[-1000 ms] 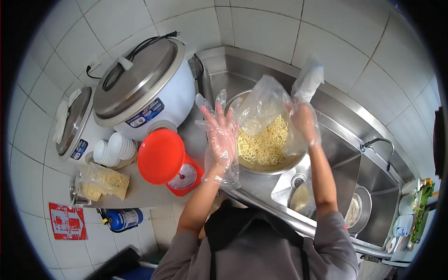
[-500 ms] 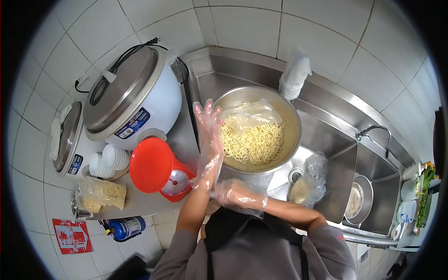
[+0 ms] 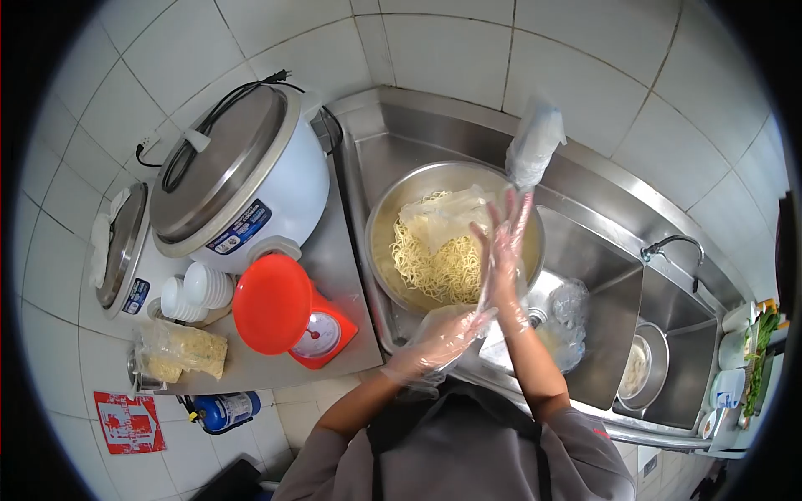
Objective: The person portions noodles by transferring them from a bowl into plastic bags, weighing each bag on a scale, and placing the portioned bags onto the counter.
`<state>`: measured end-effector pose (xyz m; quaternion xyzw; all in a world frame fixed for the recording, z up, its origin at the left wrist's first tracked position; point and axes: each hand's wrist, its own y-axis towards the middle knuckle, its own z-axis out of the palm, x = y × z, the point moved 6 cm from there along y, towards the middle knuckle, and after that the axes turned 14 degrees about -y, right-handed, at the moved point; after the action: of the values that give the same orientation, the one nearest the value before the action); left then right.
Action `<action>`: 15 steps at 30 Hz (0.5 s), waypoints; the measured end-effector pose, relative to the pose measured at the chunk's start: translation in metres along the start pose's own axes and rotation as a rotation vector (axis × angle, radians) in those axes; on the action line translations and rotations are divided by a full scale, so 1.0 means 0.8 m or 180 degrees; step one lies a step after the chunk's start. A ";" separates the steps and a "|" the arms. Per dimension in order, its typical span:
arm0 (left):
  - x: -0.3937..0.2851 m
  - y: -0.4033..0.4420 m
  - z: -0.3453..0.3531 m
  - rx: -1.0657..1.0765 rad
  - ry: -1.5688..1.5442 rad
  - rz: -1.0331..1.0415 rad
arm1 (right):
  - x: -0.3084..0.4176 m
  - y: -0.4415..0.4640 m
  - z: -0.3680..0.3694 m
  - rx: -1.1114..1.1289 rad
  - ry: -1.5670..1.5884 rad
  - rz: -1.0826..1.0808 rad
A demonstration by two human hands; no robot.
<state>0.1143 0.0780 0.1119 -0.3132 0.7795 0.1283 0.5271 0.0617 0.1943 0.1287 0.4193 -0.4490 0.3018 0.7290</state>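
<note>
Both my hands wear clear plastic gloves. My right hand (image 3: 505, 255) is raised over the right side of a large metal bowl (image 3: 380, 271), its fingers stretched and spread. My left hand (image 3: 447, 338) sits in front of the bowl, fingers closed on the loose plastic glove (image 3: 487, 311) at my right wrist. Yellow noodles (image 3: 455, 271) lie inside the bowl, with a translucent plastic bag (image 3: 443, 219) resting on top of them. Neither hand touches the noodles.
To the left stand a red kitchen scale (image 3: 322, 334), a large rice cooker (image 3: 276, 192), stacked white bowls (image 3: 209, 285) and bagged noodles (image 3: 188, 349). A crumpled plastic bag (image 3: 568, 321) lies in the sink. Farther right are a faucet (image 3: 672, 242) and a metal basin (image 3: 656, 392).
My left hand has moved down from the bowl's left side and now grips the right glove. My right hand has let go of the left wrist and risen, fingers spread, over the bowl.
</note>
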 end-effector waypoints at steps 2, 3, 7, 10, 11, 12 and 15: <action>-0.018 0.000 -0.004 -0.0038 0.0681 0.0684 | 0.012 0.008 -0.009 -0.0078 0.0105 -0.0044; -0.021 0.005 -0.003 -0.0048 0.0756 0.0866 | 0.012 0.015 -0.018 -0.0122 0.0290 -0.0134; -0.045 0.007 -0.023 -0.0927 -0.0229 0.1725 | 0.058 0.041 -0.023 -0.0573 0.0504 -0.0399; -0.094 -0.003 -0.037 -0.1008 -0.0148 0.2333 | 0.042 0.032 -0.018 -0.0456 0.0917 0.0036; -0.103 -0.006 -0.036 -0.1014 -0.0104 0.2425 | 0.034 0.028 -0.013 -0.0418 0.1068 0.0364; -0.107 -0.008 -0.037 -0.1033 -0.0056 0.2523 | 0.026 0.025 -0.006 -0.0367 0.1221 0.0686; -0.061 -0.002 -0.032 -0.0839 -0.1201 0.1622 | 0.047 0.028 -0.017 -0.1148 0.0524 -0.0020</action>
<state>0.1087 0.0808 0.1667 -0.1445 0.6982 0.4111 0.5680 0.0647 0.2191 0.1674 0.2573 -0.4333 0.2475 0.8275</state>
